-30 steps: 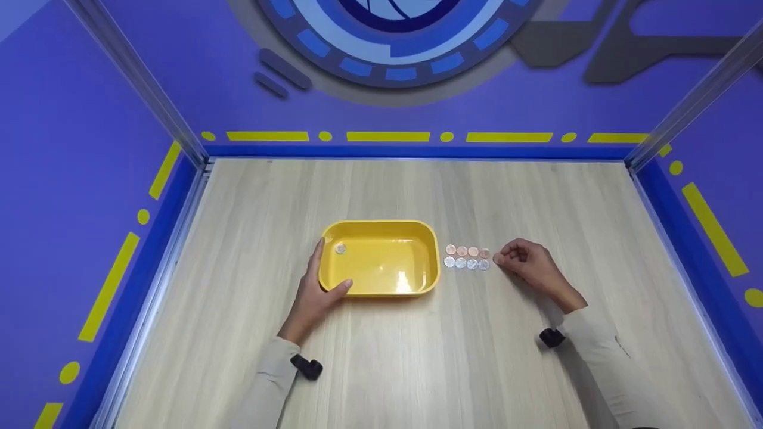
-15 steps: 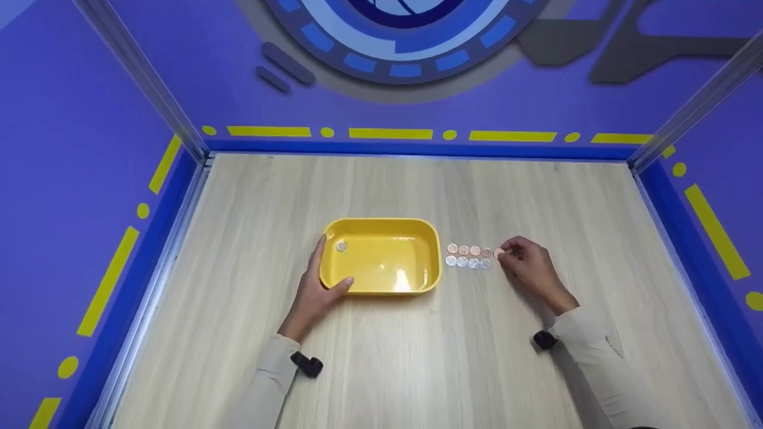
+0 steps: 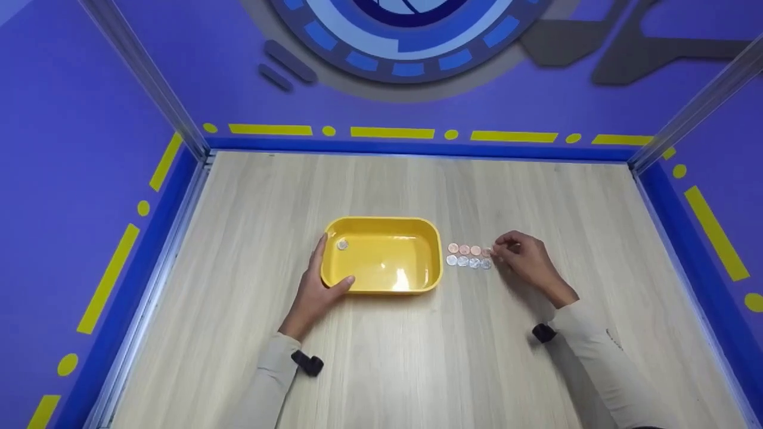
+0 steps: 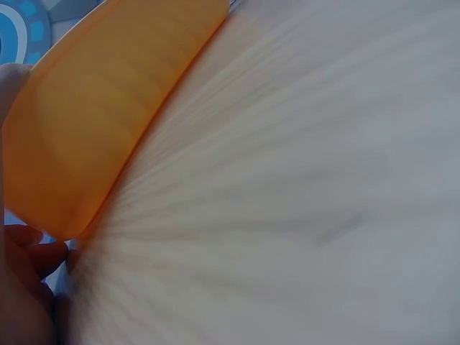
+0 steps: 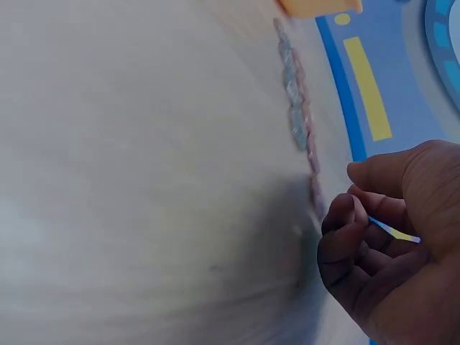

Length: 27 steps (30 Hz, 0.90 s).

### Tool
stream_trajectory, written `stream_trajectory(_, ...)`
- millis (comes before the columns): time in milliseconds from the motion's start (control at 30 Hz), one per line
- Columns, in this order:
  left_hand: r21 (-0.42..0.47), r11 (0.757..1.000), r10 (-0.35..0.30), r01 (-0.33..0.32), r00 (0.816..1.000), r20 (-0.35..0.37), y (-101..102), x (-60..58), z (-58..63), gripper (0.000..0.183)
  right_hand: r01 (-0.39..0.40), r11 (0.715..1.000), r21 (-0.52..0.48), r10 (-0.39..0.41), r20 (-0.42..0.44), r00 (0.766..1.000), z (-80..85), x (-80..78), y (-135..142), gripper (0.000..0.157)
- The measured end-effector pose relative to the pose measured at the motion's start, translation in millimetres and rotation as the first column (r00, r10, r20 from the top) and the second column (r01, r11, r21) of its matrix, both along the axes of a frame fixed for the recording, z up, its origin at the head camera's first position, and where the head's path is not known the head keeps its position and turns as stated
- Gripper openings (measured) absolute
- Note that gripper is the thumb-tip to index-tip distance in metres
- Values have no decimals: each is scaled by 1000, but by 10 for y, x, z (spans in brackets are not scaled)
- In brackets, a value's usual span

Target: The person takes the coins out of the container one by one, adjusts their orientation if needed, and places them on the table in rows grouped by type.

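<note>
My left hand (image 3: 317,293) grips the left end of a yellow plastic tub (image 3: 381,291), thumb over the near rim and fingers along the outer side. In the left wrist view the tub's side wall (image 4: 93,108) fills the upper left. One silver coin (image 3: 342,245) lies inside it. On the table to the tub's right are two rows of coins, copper coins (image 3: 464,249) behind and silver coins (image 3: 462,261) in front. At the right end of the copper row, my right hand (image 3: 530,262) pinches a copper coin, mostly hidden by the fingertips (image 5: 341,212).
A pale wood-grain table (image 3: 387,351) lies under everything. Blue-violet panels with yellow dashes (image 3: 392,132) close off the back and both sides, joined by metal corner posts. A black band camera (image 3: 308,363) sits on each wrist.
My right hand has moved slightly left, bringing the copper coin up against the end of the copper row. My left hand keeps its grip on the tub.
</note>
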<state>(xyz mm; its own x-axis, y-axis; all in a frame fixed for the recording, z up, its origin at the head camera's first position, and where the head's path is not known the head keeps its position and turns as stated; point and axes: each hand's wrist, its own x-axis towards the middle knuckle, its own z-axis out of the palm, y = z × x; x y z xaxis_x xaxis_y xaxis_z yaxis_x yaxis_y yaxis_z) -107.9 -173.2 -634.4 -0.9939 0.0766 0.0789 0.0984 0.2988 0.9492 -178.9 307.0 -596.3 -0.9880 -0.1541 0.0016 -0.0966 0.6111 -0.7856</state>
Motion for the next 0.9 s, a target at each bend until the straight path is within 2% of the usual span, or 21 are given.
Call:
stream_trajectory(333,26,1000,-9,9,1000,-3,-8,1,-1,113,-135,990,-34,132,-69,989,310,-135,-540,11)
stream_trajectory(500,20,1000,-11,11,1000,-4,-3,-4,-1,113,-207,977,-48,204,-66,977,444,-204,-803,11)
stream_trajectory(667,13,1000,-10,10,1000,-5,0,-12,-3,113,-304,951,-55,301,-58,952,544,-259,-1039,13)
stream_trajectory(900,0,1000,4,-4,1000,10,8,-2,6,112,-426,905,11,426,-66,902,644,-356,-1369,19)
